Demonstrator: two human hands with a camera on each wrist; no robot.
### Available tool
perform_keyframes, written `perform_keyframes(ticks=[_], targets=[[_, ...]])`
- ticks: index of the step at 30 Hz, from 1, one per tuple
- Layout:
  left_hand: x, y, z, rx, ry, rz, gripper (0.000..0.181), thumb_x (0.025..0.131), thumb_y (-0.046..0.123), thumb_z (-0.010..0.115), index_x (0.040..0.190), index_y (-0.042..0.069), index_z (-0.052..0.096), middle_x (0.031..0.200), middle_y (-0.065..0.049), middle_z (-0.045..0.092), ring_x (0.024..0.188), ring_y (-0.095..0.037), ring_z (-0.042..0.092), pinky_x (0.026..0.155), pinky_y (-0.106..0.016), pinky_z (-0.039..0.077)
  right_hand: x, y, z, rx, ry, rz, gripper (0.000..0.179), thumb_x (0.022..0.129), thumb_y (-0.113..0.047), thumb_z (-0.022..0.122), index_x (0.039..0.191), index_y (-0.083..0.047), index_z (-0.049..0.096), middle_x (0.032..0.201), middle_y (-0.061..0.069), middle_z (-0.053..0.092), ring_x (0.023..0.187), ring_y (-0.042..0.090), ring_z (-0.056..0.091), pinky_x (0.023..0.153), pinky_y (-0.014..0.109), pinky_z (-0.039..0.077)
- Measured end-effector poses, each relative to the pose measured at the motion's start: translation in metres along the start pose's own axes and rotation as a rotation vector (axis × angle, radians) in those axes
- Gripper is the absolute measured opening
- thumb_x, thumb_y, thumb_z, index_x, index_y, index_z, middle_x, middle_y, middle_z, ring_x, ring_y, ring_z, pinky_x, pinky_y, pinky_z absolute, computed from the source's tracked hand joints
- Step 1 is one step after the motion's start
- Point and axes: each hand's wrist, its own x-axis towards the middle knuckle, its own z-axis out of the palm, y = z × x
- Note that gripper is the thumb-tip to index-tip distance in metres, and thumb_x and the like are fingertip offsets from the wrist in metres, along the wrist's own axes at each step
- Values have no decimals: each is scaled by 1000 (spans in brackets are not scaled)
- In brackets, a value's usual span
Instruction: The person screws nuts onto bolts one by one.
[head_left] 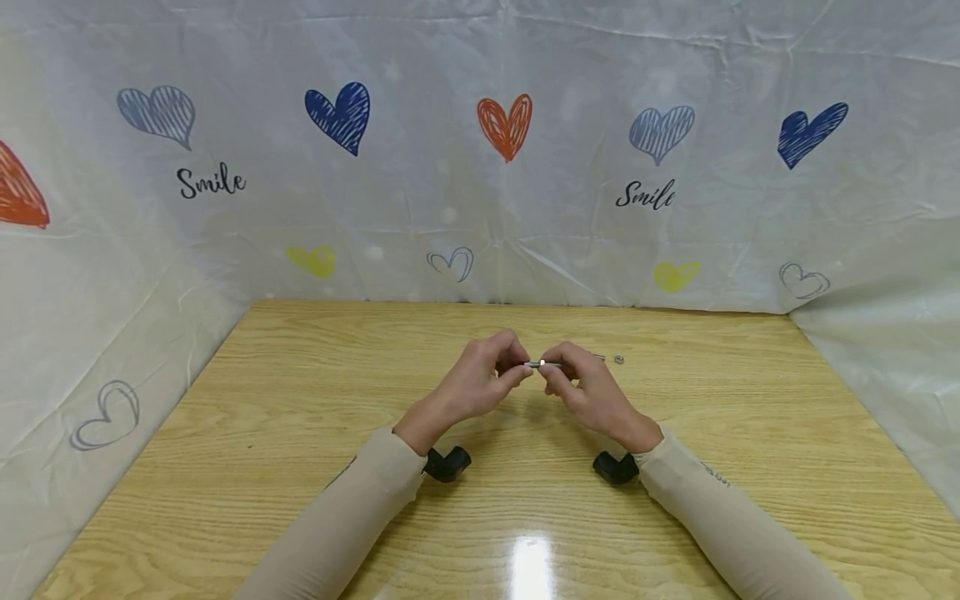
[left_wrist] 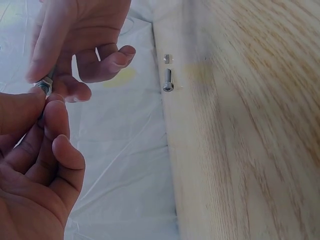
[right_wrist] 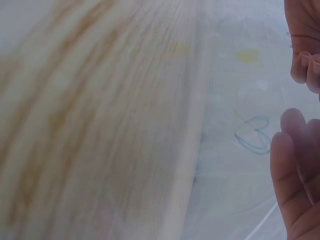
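Both hands meet above the middle of the table in the head view. My left hand (head_left: 483, 375) pinches one end of a thin metal bolt (head_left: 533, 364) between thumb and fingers. From the other side, my right hand (head_left: 588, 385) pinches the same bolt with thumb and forefinger. Seen from the left wrist, a hex nut (left_wrist: 46, 85) sits around the bolt between the two sets of fingertips. Fingers cover much of the bolt. In the right wrist view the hands show only at the right edge, and the bolt is out of sight.
Beyond the right hand, a second bolt (left_wrist: 168, 80) and a loose nut (head_left: 618, 360) lie on the wooden table (head_left: 300, 400). A white cloth (head_left: 450, 208) printed with hearts hangs along the table's back edge and sides. Black mounts (head_left: 448, 465) sit under the wrists.
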Motion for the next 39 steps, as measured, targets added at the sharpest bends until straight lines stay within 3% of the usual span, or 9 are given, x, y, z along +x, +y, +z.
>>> perform_keyframes(ticks=[9, 13, 18, 23, 30, 37, 39], targets=[[-1, 0, 1, 3, -4, 5, 6, 94, 9, 61, 91, 10, 56, 78, -2, 60, 63, -9, 54, 58, -26, 48, -1, 2, 0, -15, -5, 9, 11, 99, -8, 51, 103, -13, 60, 81, 7, 59, 67, 25, 60, 56, 32, 47], [-1, 1, -1, -5, -1, -4, 5, 94, 8, 61, 92, 9, 57, 80, -6, 61, 64, -11, 56, 59, -26, 48, -1, 1, 0, -21, -8, 41, 16, 97, -14, 58, 113, -13, 57, 92, 3, 62, 69, 19, 62, 61, 32, 49], [-1, -1, -2, -15, -5, -13, 5, 94, 8, 61, 93, 6, 57, 82, -9, 62, 66, -17, 59, 60, -27, 49, -2, 0, 0, -15, -8, 7, 25, 94, -13, 62, 118, -11, 53, 99, 3, 63, 69, 22, 63, 65, 32, 51], [-1, 0, -1, -12, -6, -16, 6, 94, 9, 61, 92, 6, 57, 81, -5, 61, 65, -12, 57, 59, -26, 49, -1, -3, 1, 13, 0, -13, 19, 95, -6, 59, 113, -9, 54, 92, 8, 62, 67, 27, 62, 63, 30, 51], [-1, -1, 0, -11, -1, -3, 4, 94, 9, 61, 92, 8, 57, 79, -4, 60, 64, -13, 56, 58, -26, 48, -1, -5, 1, 23, -10, 9, 12, 98, -9, 53, 109, -8, 57, 94, 4, 60, 70, 28, 63, 64, 30, 52], [0, 2, 1, -5, -1, 8, 6, 94, 9, 61, 91, 10, 56, 79, -6, 61, 65, -12, 56, 60, -27, 48, 1, -35, -4, -36, -9, -4, 10, 98, 1, 50, 97, -4, 59, 81, 8, 58, 67, 12, 59, 61, 31, 50], [0, 2, 1, -7, -4, 6, 6, 94, 9, 61, 91, 10, 56, 79, -5, 61, 65, -11, 55, 60, -28, 49, 2, -38, -5, -47, -13, -6, 12, 98, 0, 50, 94, -6, 59, 79, 11, 58, 66, 16, 59, 61, 31, 49]])
